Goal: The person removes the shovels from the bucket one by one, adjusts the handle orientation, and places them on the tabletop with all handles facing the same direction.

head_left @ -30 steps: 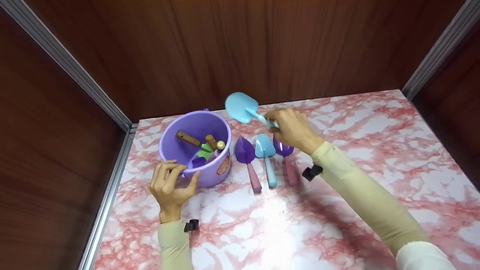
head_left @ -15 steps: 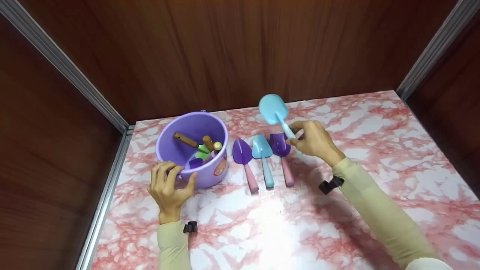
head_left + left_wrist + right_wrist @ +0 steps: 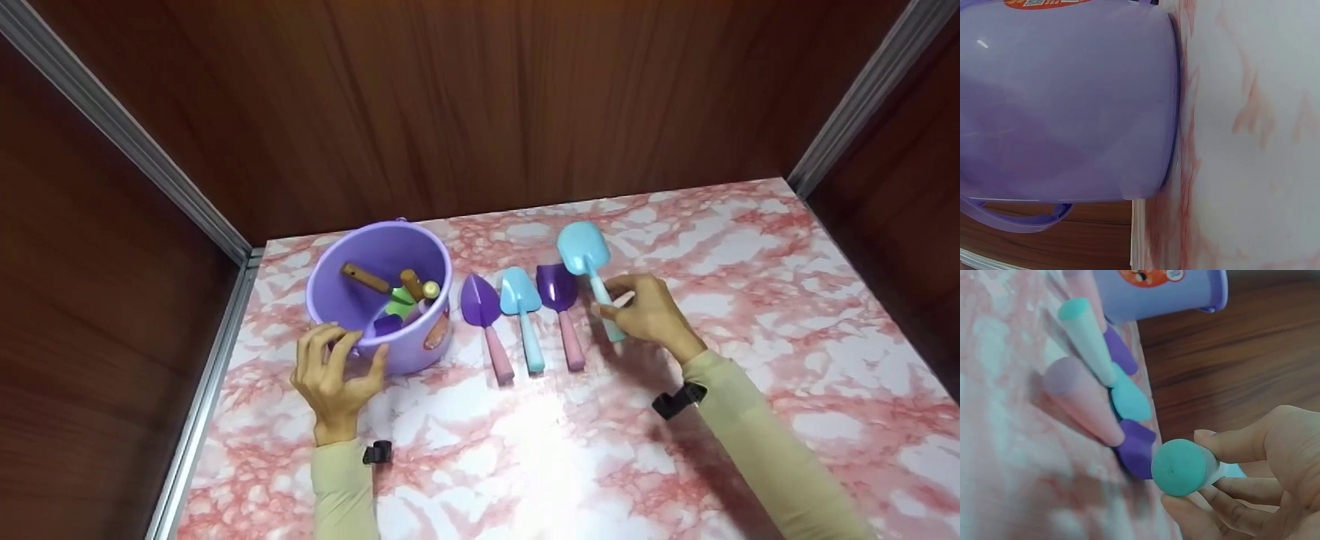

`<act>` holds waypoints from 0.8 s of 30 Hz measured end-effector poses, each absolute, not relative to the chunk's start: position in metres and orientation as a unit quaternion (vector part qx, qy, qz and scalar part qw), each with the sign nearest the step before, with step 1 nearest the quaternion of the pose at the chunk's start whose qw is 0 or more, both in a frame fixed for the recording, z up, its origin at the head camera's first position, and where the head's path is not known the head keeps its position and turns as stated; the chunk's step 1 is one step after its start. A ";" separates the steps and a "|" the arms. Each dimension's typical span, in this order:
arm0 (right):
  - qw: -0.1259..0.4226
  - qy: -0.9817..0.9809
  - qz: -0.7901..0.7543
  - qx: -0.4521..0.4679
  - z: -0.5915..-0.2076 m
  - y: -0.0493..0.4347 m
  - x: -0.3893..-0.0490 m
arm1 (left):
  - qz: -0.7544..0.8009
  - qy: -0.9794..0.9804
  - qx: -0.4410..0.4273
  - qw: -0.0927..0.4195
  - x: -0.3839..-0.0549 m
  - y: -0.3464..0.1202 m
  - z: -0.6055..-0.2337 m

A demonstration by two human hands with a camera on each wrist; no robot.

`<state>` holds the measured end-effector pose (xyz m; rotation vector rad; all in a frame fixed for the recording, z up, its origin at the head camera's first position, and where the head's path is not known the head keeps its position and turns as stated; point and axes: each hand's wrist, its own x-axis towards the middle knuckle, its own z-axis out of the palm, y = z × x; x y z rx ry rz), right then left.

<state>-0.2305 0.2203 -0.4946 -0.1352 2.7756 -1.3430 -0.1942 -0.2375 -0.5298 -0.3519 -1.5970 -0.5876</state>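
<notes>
My right hand (image 3: 649, 311) pinches the handle of a light blue toy shovel (image 3: 583, 246), its rounded blade pointing toward the back wall. The butt of that shovel's handle (image 3: 1179, 468) faces the camera in the right wrist view, thumb and fingers around it. Left of it lie a purple square-bladed shovel (image 3: 557, 286) with a pink handle, a light blue shovel (image 3: 520, 291) and a purple pointed shovel (image 3: 480, 300). My left hand (image 3: 334, 382) grips the near rim of a purple bucket (image 3: 382, 229); the left wrist view shows only the bucket's side (image 3: 1072, 107).
Inside the bucket are a brown wooden handle (image 3: 366, 278), a second brown handle (image 3: 411, 285), a green piece (image 3: 399, 304) and a purple piece (image 3: 388, 324). Dark wood panels (image 3: 487, 112) rise behind and beside the marbled table (image 3: 720, 255).
My right hand has carried the light blue shovel away from the bucket, rightward and down, to beside the row of shovels. My left hand has stayed at the bucket's rim.
</notes>
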 end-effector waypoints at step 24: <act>0.087 0.879 -0.467 0.037 -0.533 0.235 -0.221 | -0.273 -0.706 -0.141 0.638 -0.194 -0.235 -0.530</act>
